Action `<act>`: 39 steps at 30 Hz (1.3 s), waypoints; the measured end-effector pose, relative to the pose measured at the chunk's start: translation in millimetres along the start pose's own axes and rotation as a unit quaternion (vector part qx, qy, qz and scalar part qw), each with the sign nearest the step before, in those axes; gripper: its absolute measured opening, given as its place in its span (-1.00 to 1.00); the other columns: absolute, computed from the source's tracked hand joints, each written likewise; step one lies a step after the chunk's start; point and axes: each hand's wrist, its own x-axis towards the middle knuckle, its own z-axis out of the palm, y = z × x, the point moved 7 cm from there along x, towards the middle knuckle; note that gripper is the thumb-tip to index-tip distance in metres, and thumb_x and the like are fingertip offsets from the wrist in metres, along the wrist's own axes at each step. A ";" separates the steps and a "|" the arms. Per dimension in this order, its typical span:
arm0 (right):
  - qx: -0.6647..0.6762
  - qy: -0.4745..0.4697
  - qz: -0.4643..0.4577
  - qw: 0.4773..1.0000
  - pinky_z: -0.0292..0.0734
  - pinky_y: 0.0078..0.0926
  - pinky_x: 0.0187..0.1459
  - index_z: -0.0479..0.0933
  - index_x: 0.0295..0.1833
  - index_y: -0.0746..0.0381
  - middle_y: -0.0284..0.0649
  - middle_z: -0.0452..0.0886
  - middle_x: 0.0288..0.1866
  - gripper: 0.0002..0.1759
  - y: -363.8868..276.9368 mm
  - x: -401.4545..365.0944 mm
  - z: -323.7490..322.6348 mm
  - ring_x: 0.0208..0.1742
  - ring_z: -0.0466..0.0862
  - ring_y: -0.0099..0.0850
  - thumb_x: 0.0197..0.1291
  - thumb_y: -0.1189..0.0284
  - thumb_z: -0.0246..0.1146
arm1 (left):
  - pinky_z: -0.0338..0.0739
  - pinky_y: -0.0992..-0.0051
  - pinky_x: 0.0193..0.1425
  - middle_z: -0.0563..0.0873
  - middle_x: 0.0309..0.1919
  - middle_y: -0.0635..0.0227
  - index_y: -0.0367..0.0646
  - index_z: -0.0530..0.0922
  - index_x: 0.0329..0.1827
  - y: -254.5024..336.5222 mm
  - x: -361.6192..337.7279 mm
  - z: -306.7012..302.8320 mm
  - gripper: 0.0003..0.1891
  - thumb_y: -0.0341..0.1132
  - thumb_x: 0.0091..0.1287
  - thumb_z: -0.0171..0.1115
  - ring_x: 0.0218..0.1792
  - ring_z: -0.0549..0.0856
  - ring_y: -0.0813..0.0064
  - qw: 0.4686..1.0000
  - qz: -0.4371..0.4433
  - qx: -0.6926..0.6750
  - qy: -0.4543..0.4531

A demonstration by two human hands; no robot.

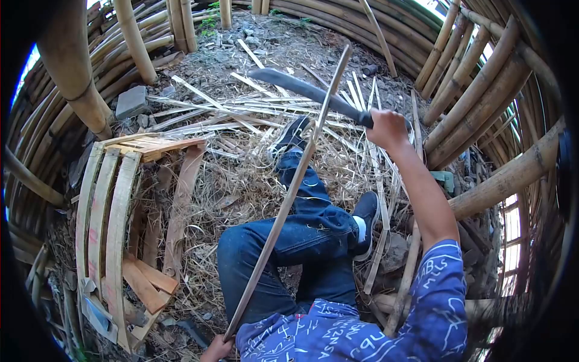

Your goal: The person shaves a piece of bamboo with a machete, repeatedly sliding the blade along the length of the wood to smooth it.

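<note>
My right hand (pixel 388 129) is closed round the dark handle of a long, curved machete (pixel 301 89), its blade pointing left. The blade crosses a long bamboo strip (pixel 283 208); whether they touch I cannot tell. That strip slants from the upper middle, over my jeans, down to the lower left. At its lower end, my left hand (pixel 217 349) is wrapped round the strip, partly cut off by the frame's bottom edge. Below and left of my legs, a dark tool-like object (pixel 192 333) lies on the ground.
A slatted wooden crate (pixel 120 223) stands at the left, with loose wood pieces inside. Split bamboo strips (pixel 232 111) and shavings (pixel 211 199) cover the ground ahead. A grey block (pixel 131 102) lies by a bamboo post (pixel 75 78). Stacked bamboo poles (pixel 482 102) rise at the right.
</note>
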 end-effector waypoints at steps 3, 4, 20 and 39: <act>-0.027 -0.130 -0.042 0.990 0.61 -0.21 -0.28 0.57 -0.36 0.10 -0.19 0.68 -0.44 -0.86 -24.7 -30.7 30.4 -0.39 0.73 -0.28 -0.11 0.34 0.27 | 0.45 0.36 -0.38 0.58 -0.64 0.34 -0.35 0.63 -0.30 16.0 3.3 2.8 -0.68 -0.19 0.36 0.15 -0.49 0.50 0.58 1.000 -0.024 0.020 0.003; -0.051 -0.140 -0.084 0.985 0.60 -0.23 -0.32 0.56 -0.38 0.10 -0.21 0.68 -0.47 -0.85 -44.8 -48.6 32.4 -0.42 0.73 -0.28 -0.13 0.33 0.29 | 0.44 0.35 -0.39 0.56 -0.66 0.35 -0.36 0.61 -0.32 27.6 2.8 -0.5 -0.67 -0.19 0.36 0.15 -0.50 0.49 0.58 1.000 -0.006 0.004 0.013; -0.093 -0.040 0.093 0.991 0.61 -0.10 -0.04 0.65 -0.25 0.20 0.01 0.71 -0.20 -0.77 74.1 33.7 -1.2 -0.10 0.72 -0.06 -0.05 0.34 0.27 | 0.49 0.35 -0.38 0.61 -0.62 0.35 -0.28 0.65 -0.18 48.2 18.7 -8.5 -0.69 -0.17 0.36 0.13 -0.49 0.55 0.57 0.999 0.033 0.005 -0.019; -0.015 0.094 -0.185 0.978 0.48 -0.34 -0.47 0.53 -0.55 0.08 -0.31 0.58 -0.64 -0.91 2.7 -48.9 1.3 -0.60 0.62 -0.35 -0.19 0.39 0.33 | 0.43 0.36 -0.42 0.61 -0.52 0.43 -0.30 0.61 -0.06 -18.4 8.0 1.2 -0.71 -0.28 0.33 0.08 -0.49 0.53 0.47 0.993 0.090 -0.002 0.083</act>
